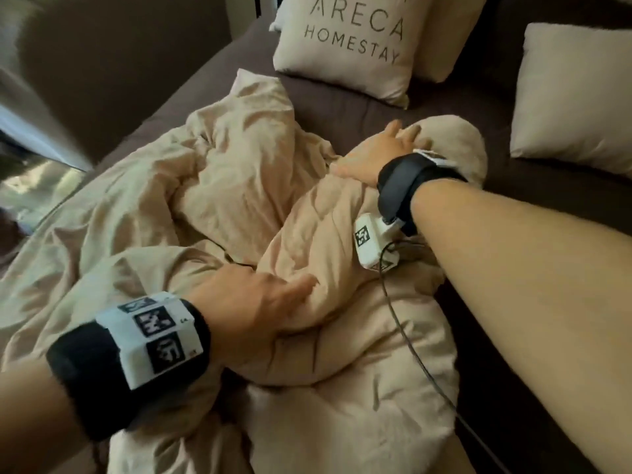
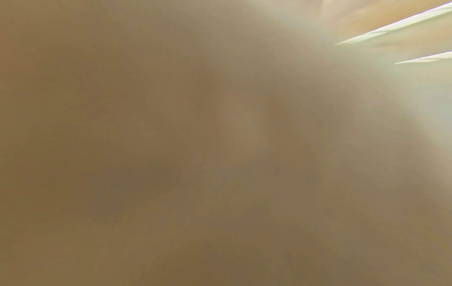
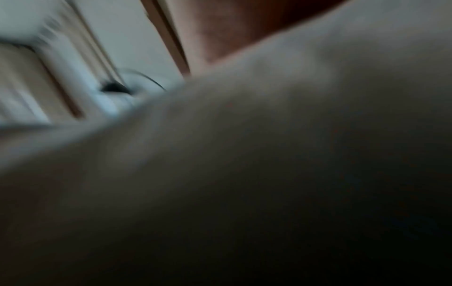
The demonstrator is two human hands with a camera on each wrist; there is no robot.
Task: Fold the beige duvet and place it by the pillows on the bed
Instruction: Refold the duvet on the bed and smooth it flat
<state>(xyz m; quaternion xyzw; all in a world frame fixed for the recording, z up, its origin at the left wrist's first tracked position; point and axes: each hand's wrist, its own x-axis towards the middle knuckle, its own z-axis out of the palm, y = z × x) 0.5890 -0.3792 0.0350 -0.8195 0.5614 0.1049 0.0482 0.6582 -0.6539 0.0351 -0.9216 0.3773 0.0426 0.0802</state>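
The duvet (image 1: pixel 239 186) lay bunched on the bed (image 1: pixel 369 111), short of the pillows (image 1: pixel 345 39). The right hand (image 1: pixel 372 155) pressed flat, fingers loosely spread, probably steadying it. The left hand (image 1: pixel 263 302) gripped a fold beneath its thumb, seemingly for gathering.

The head view looks down from above the bed (image 1: pixel 359 107) toward the pillows (image 1: pixel 345 46). Both wrist views press so near the duvet (image 1: pixel 219 186) that blurred cloth fills them.

Bare forearms; black wristbands (image 1: pixel 85 364) on both wrists, white marker-printed camera blocks (image 1: pixel 367 241), thin dark cable (image 1: pixel 410 343) trailing from right.
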